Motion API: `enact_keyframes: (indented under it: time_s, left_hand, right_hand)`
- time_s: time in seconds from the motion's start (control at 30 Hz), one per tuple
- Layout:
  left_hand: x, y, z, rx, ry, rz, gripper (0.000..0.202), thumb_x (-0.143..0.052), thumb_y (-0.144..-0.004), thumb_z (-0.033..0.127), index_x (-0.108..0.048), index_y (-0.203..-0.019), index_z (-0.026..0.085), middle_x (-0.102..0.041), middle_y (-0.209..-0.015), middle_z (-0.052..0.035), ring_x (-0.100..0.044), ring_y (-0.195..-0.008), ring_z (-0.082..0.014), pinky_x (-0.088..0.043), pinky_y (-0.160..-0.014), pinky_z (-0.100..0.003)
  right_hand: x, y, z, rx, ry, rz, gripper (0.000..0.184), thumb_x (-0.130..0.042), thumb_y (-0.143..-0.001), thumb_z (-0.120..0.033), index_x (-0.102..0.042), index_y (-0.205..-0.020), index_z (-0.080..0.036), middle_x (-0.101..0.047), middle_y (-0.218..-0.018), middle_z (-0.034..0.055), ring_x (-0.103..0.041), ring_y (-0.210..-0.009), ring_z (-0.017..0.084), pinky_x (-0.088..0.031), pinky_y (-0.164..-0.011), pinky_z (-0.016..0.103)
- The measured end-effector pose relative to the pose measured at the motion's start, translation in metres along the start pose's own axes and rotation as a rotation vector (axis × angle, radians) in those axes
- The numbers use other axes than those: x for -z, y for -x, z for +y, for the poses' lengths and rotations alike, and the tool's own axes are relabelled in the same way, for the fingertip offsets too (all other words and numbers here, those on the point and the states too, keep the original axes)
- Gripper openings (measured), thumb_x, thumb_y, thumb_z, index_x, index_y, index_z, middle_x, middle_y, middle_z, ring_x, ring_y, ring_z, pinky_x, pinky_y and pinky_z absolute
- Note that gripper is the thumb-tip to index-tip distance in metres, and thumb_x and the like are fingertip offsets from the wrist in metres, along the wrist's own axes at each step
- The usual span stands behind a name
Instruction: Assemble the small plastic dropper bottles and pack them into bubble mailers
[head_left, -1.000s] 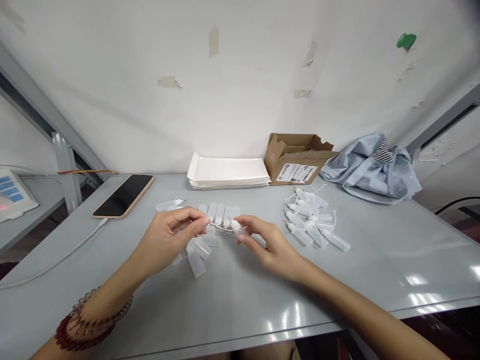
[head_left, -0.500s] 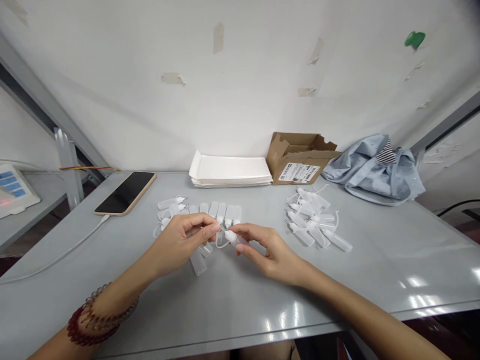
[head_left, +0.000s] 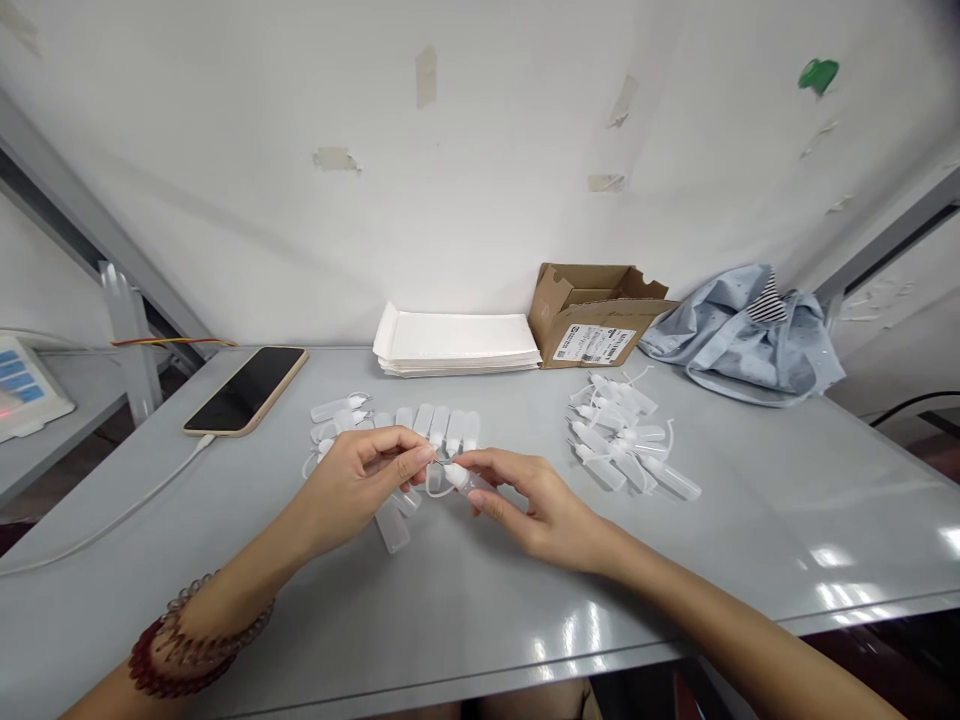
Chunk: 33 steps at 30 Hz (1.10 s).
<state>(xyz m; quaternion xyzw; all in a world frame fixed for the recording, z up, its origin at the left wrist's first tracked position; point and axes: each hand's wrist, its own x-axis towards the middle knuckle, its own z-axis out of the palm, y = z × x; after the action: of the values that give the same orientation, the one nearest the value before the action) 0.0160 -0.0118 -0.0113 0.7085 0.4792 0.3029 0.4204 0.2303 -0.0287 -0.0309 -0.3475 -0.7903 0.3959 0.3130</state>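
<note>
Between the thumb and fingers of my right hand (head_left: 525, 500) lies a small translucent needle-tip bottle (head_left: 463, 479), tilted with its white cap and thin metal tip toward the left. A soft white strap loops below its cap. My left hand (head_left: 375, 475) is closed in a pinch at the end of the metal tip; whatever small part sits between those fingers is hidden. Several similar bottles (head_left: 454, 430) lie in a row just behind my hands, and one more bottle (head_left: 392, 528) rests below my left fingers. Another pile of needle-tip bottles (head_left: 619, 440) is on the right.
On the grey table (head_left: 337, 630), a phone (head_left: 247, 390) with a white cable (head_left: 135, 518) lies at the left. A stack of white envelopes (head_left: 457, 340) and an open cardboard box (head_left: 592, 325) stand against the wall. Light blue cloth (head_left: 742, 340) is bunched at the back right.
The view has shifted slightly, so most things sit a little further left. Both hands keep their hold at the bottle's tip and body, with hardly any other movement.
</note>
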Motion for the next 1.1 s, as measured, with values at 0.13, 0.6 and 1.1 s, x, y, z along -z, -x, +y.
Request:
enact_keyframes:
  time_s: [0.13, 0.6, 1.1]
  left_hand:
    - [0.000, 0.000, 0.000, -0.003, 0.001, -0.002, 0.029, -0.052, -0.086, 0.038, -0.060, -0.066, 0.019, -0.057, -0.062, 0.0038, -0.051, -0.060, -0.0096, -0.042, -0.059, -0.018]
    - [-0.003, -0.001, -0.003, -0.045, -0.068, 0.013, 0.024, -0.053, -0.085, 0.036, -0.064, -0.071, 0.020, -0.063, -0.066, 0.0025, -0.055, -0.064, -0.0116, -0.045, -0.062, -0.020]
    - [-0.010, 0.001, 0.001, -0.079, -0.128, 0.016, 0.027, -0.049, -0.086, 0.035, -0.060, -0.068, 0.019, -0.062, -0.063, 0.0021, -0.055, -0.059, -0.0124, -0.045, -0.058, -0.022]
  right_hand:
    - [0.000, 0.001, -0.001, -0.012, -0.003, -0.005, 0.030, -0.048, -0.089, -0.019, -0.055, -0.118, -0.012, -0.065, -0.090, 0.0059, -0.059, -0.075, 0.013, -0.046, -0.070, 0.027]
    - [0.000, -0.001, -0.001, 0.020, 0.096, 0.025, 0.026, -0.045, -0.092, -0.022, -0.059, -0.113, -0.017, -0.064, -0.088, 0.0045, -0.052, -0.068, 0.012, -0.042, -0.063, 0.025]
    - [-0.010, 0.002, 0.009, 0.134, 0.146, 0.063, 0.029, -0.038, -0.095, -0.023, -0.053, -0.119, -0.021, -0.062, -0.087, 0.0050, -0.056, -0.076, 0.016, -0.046, -0.070, 0.030]
